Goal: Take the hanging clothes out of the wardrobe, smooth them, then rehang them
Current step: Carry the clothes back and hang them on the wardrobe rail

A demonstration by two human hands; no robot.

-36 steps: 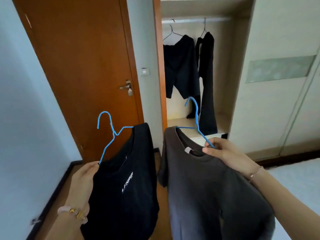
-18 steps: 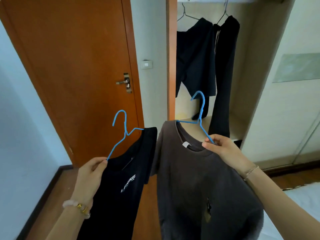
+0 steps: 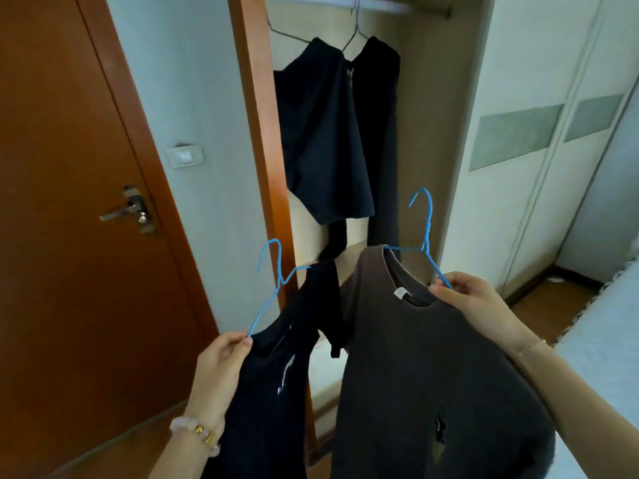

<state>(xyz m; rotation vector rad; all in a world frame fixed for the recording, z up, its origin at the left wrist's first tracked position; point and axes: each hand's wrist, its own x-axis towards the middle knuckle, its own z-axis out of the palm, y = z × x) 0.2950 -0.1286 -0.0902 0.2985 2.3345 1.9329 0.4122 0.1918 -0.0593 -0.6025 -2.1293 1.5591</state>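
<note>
Head view: left hand (image 3: 221,361) pinches the lower end of a blue wire hanger (image 3: 273,281), fingers curled on the wire. A black T-shirt (image 3: 273,392) with white chest print hangs from it. Right hand (image 3: 473,299) pinches the shoulder of a second blue hanger (image 3: 427,243) carrying a grey T-shirt (image 3: 432,375). Both shirts are held side by side before the open wardrobe (image 3: 425,133). Inside, dark shorts (image 3: 321,140) and dark trousers (image 3: 383,133) hang from the rail (image 3: 380,6). Brown door (image 3: 69,236) at left.
</note>
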